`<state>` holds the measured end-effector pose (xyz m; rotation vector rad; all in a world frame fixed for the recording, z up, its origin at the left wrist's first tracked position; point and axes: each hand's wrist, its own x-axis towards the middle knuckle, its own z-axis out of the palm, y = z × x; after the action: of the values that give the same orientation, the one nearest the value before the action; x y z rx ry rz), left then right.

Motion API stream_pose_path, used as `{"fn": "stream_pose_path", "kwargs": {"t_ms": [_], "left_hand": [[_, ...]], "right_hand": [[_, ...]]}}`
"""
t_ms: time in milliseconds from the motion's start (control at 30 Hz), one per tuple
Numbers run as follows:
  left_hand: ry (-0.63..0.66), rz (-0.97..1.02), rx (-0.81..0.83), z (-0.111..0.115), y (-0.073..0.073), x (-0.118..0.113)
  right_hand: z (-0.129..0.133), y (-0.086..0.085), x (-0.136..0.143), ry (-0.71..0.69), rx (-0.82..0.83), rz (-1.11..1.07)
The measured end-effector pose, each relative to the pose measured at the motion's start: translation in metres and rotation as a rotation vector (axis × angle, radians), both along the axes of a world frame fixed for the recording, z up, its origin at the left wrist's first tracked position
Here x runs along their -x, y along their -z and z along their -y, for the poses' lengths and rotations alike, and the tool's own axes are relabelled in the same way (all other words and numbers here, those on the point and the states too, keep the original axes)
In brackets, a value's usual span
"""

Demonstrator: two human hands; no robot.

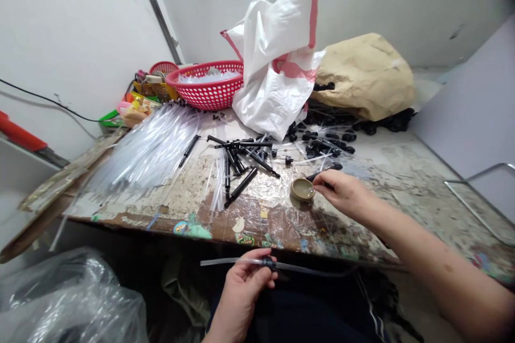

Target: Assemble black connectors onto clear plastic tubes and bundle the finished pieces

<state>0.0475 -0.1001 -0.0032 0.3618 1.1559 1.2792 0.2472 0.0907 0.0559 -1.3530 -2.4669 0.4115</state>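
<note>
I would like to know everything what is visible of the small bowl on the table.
The small bowl is round, shallow and olive-brown, possibly ceramic or plastic. It sits upright on the worn table. Its shiny inside suggests a clear liquid. The right hand has its fingertips at the bowl's right rim; whether they touch it, I cannot tell.
</note>
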Motion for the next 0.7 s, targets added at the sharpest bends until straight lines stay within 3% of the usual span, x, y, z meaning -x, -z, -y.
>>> {"fn": "stream_pose_path", "kwargs": {"t_ms": [267,433,533,633,700], "left_hand": [[0.033,-0.018,0.003,-0.002,0.000,0.000],[0.028,-0.088,-0.020,-0.001,0.003,0.002],[-0.007,-0.072,-0.014,-0.002,0.002,0.001],[-0.087,-0.049,-0.016,-0.007,-0.003,-0.003],[-0.155,-0.001,-0.028,-0.012,-0.007,-0.005]], "right_hand": [[-0.004,0.016,-0.005,-0.043,-0.094,0.049],[-0.002,0.006,-0.006,0.011,-0.045,-0.059],[0.009,-0.008,-0.007,0.137,0.150,-0.234],[0.034,-0.017,-0.008,0.264,0.512,-0.528],[0.055,-0.018,-0.007,0.273,0.718,-0.703]]}}
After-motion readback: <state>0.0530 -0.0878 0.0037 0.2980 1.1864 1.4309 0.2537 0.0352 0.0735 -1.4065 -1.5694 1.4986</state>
